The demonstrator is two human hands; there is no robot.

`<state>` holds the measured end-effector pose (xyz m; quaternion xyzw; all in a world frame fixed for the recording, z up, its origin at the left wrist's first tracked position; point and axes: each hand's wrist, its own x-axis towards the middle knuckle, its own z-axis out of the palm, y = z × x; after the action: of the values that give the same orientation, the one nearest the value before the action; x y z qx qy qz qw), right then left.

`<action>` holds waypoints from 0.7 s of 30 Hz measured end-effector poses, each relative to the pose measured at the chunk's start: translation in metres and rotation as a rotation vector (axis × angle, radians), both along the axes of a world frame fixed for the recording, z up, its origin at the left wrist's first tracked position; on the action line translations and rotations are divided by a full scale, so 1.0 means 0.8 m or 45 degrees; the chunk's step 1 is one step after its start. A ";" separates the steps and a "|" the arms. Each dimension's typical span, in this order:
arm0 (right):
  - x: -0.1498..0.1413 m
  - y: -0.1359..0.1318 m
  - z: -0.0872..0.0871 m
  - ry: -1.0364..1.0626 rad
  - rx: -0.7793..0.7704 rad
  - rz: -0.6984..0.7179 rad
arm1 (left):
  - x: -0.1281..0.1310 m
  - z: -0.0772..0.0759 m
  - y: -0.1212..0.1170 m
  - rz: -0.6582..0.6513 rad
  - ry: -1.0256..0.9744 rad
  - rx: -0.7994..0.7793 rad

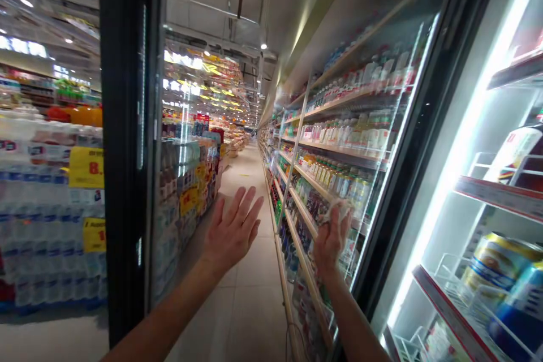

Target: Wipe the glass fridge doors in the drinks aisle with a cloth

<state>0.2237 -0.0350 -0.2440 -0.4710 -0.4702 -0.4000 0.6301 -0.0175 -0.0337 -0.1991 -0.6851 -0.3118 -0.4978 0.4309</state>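
Black door frame [123, 147], yellow price signs [86, 167] with red digits, pale beige floor tiles [254, 294], shelf edge strips [500, 195] dark red and grey, can [494, 263] gold, white and blue.

the right hand [328, 251] is blurry. so is the pale thing [338, 208] at its fingers, and i can't tell what it is. both arms run off the bottom edge. the blue can [520, 314] is cut off at the right. the black frame [124, 153] hides part of the yellow signs [86, 167]. far shelves [266, 144] look too tiny to tell.
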 end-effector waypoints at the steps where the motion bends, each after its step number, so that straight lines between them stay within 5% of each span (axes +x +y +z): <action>1: -0.019 -0.002 -0.004 -0.098 -0.033 0.045 | 0.000 0.001 0.000 -0.005 -0.002 0.001; 4: -0.050 -0.004 -0.011 -0.322 -0.111 0.095 | -0.003 0.003 0.000 -0.013 -0.003 -0.005; 6: -0.033 -0.002 -0.010 -0.332 -0.095 0.021 | -0.004 0.002 0.001 -0.012 -0.001 -0.010; 10: 0.032 0.011 0.004 0.082 0.041 -0.113 | -0.004 0.001 0.003 0.002 0.007 -0.007; 13: 0.015 0.013 0.006 0.225 0.065 -0.063 | -0.004 0.001 0.005 0.010 0.004 -0.004; 18: -0.069 0.004 -0.014 -0.431 -0.106 0.108 | -0.009 0.001 0.007 0.001 0.012 -0.010; 21: -0.034 0.006 -0.015 -0.483 -0.074 0.043 | -0.011 0.001 0.007 -0.015 0.020 -0.014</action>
<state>0.1962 -0.0299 -0.2557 -0.3971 -0.5997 -0.4574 0.5229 -0.0259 -0.0278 -0.1982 -0.6933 -0.3069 -0.4931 0.4266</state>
